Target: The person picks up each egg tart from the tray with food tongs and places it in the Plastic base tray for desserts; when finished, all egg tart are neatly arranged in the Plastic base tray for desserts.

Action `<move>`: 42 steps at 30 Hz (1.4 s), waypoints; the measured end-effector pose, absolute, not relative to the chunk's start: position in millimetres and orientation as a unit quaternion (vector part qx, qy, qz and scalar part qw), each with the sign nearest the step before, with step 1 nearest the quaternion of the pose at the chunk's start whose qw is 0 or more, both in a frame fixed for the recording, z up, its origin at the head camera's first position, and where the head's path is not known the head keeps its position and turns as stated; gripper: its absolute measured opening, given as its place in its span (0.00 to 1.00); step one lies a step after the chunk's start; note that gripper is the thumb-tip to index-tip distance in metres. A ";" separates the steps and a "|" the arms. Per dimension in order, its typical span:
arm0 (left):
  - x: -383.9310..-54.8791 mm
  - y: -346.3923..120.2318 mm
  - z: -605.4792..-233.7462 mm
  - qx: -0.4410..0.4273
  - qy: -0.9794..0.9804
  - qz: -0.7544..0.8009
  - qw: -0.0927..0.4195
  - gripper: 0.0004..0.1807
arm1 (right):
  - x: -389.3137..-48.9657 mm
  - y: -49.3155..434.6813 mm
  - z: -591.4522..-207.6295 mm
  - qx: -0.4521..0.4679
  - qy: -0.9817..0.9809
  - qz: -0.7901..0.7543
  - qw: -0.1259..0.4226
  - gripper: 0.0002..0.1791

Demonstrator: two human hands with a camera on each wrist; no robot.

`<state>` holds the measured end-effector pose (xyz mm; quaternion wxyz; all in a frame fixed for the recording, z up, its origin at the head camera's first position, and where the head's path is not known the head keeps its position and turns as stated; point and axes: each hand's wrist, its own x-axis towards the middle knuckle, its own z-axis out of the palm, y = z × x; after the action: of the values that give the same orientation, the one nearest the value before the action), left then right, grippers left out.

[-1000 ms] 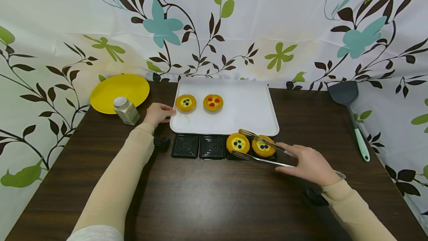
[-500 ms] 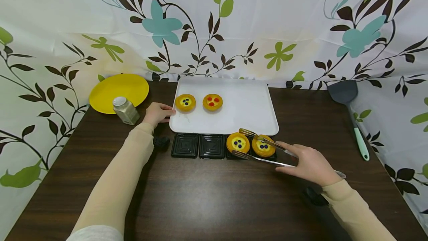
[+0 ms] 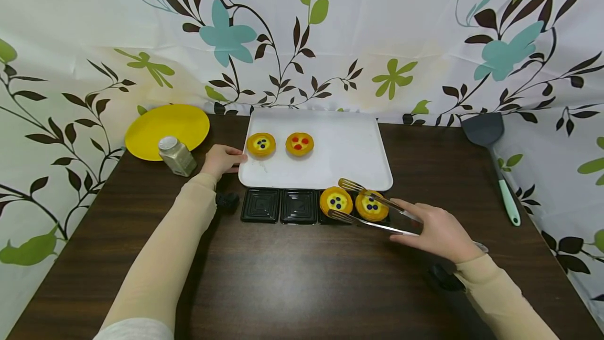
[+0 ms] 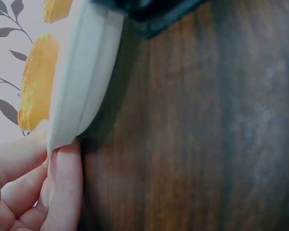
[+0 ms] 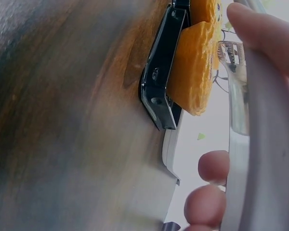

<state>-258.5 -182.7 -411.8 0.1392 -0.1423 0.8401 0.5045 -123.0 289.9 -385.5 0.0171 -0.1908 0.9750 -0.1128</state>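
My left hand (image 3: 220,160) pinches the left rim of a white tray (image 3: 349,146) between thumb and fingers, as the left wrist view confirms. On that tray lie a tart with blue dots (image 3: 261,145) and a tart with red pieces (image 3: 299,144). My right hand (image 3: 436,231) holds metal tongs (image 3: 377,225), their arms spread. The tong tips reach either side of a blue-dotted tart (image 3: 336,202), passing over another such tart (image 3: 371,206). Both sit in the right-hand squares of a row of black square dishes (image 3: 299,207); the two left squares hold nothing.
A yellow plate (image 3: 160,125) stands at the back left, with a shaker jar (image 3: 177,156) leaning over its edge in view. A grey spatula (image 3: 493,140) with a mint handle lies along the right side. Behind the dark table (image 3: 278,287) hangs a leaf-patterned cloth (image 3: 330,41).
The tongs and right hand have shifted very slightly, the upper tong tip a touch farther back. The left hand, tray and tarts keep their places.
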 end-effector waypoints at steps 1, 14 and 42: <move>-258.4 -183.2 -411.6 -0.143 0.840 0.505 0.139 0.21 | -123.5 289.5 -385.5 -0.192 0.975 -0.114 0.015 0.46; -260.6 -189.4 -413.8 -0.151 0.838 0.506 0.137 0.20 | -148.6 281.9 -384.9 -0.192 0.970 -0.148 0.004 0.47; -263.8 -184.8 -419.6 -0.157 0.837 0.508 0.128 0.19 | -247.8 226.7 -379.2 -0.209 0.970 -0.120 0.035 0.46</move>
<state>-263.8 -184.8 -419.6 0.1283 -0.1568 0.8372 0.5080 -247.8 226.7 -379.2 0.0348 -0.2085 0.9700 -0.1197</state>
